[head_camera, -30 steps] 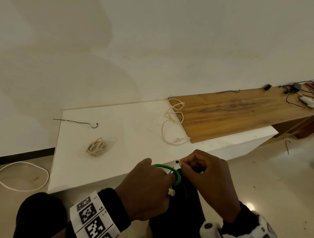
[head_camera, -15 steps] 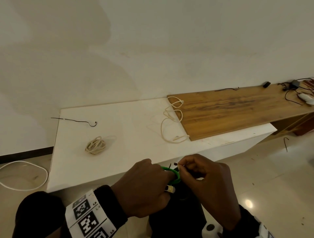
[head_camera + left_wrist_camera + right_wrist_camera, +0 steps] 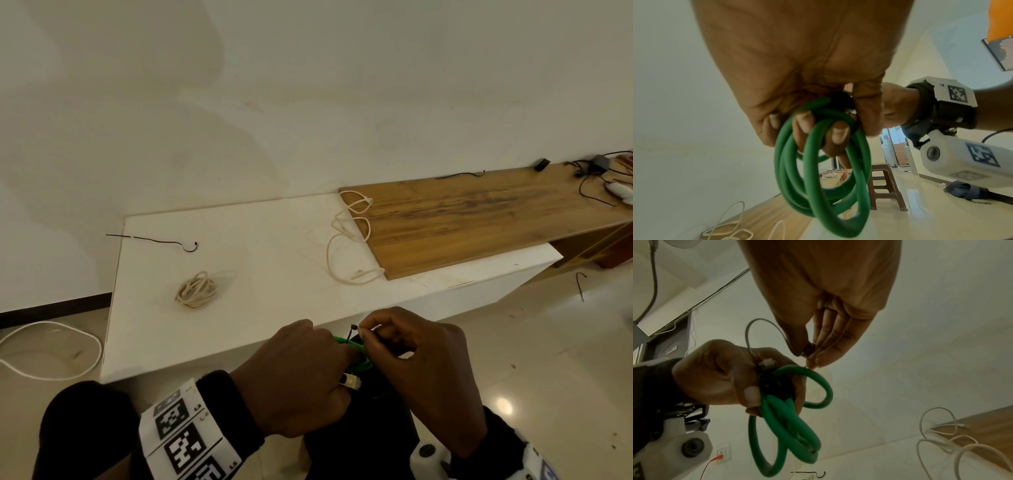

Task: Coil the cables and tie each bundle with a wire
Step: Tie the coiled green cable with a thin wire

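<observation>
The head view looks forward and down from above the hands, over the white desk (image 3: 274, 274) toward the wall. The left wrist view looks along the palm, very close to the green cable (image 3: 818, 178), facing the room beyond. The right wrist view looks likewise, toward the wall. All three share this coil.

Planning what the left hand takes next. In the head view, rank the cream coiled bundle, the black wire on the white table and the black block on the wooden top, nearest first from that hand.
From the left hand:
1. Cream coiled bundle, front-left on the white table.
2. Black wire, behind it at the far-left edge.
3. Black block, far right on the wooden top.
</observation>
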`<control>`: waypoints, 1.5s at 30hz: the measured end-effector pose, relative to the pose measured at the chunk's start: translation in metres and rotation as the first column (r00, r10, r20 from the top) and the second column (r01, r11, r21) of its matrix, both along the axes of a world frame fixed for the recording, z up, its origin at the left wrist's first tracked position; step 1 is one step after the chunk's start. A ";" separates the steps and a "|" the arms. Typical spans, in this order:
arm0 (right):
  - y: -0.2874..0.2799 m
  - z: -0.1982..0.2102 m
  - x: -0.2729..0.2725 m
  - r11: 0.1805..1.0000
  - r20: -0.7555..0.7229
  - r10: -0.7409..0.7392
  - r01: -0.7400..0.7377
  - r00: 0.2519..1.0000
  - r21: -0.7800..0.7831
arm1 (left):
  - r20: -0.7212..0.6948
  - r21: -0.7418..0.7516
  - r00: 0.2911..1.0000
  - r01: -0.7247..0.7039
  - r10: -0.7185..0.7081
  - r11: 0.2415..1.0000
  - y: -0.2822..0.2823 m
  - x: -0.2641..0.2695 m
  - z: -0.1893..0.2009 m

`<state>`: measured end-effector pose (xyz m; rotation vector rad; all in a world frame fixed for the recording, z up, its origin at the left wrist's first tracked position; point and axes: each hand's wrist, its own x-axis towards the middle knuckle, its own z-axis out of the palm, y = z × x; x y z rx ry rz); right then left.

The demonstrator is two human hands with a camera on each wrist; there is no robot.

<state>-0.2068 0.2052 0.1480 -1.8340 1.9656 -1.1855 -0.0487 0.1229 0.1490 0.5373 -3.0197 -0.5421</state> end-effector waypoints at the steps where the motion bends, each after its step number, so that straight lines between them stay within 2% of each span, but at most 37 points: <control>1: 0.000 0.000 0.000 1.000 -0.001 0.001 -0.001 1.000 -0.001 | -0.001 0.001 1.000 0.001 -0.001 1.000 0.000 0.000 0.001; 16: 0.001 0.003 0.001 1.000 -0.041 0.012 -0.011 0.999 0.017 | 0.003 0.018 1.000 -0.004 0.004 1.000 0.000 -0.001 0.002; 21: 0.002 0.003 0.002 0.999 -0.007 0.048 -0.047 0.999 0.023 | 0.026 -0.003 1.000 0.006 -0.006 1.000 -0.001 0.000 0.001; 28: 0.003 0.008 -0.002 0.982 0.002 0.149 -0.148 0.989 0.117 | 0.031 -0.037 0.999 -0.005 0.006 0.999 0.001 0.002 0.001; 32: 0.001 0.017 -0.006 0.956 0.133 0.173 -0.199 0.976 0.217 | 0.024 -0.113 1.000 0.017 -0.014 0.993 0.001 0.002 0.001; 37: -0.010 0.020 -0.010 0.917 0.339 0.042 -0.171 0.940 0.359 | 0.012 -0.187 1.000 0.030 -0.028 0.982 0.003 0.002 -0.002; 39: -0.012 0.023 -0.012 0.881 0.394 0.027 -0.208 0.919 0.426 | 0.005 -0.179 0.999 0.032 -0.032 0.983 0.004 0.002 -0.001; 42: -0.017 0.028 -0.013 0.820 0.390 0.064 -0.271 0.919 0.504 | 0.008 -0.170 0.999 0.036 -0.035 0.985 0.003 0.003 -0.002; 45: -0.022 0.030 -0.016 0.743 0.484 0.085 -0.379 0.871 0.551 | 0.033 -0.175 0.999 0.043 -0.038 0.984 0.003 0.004 -0.002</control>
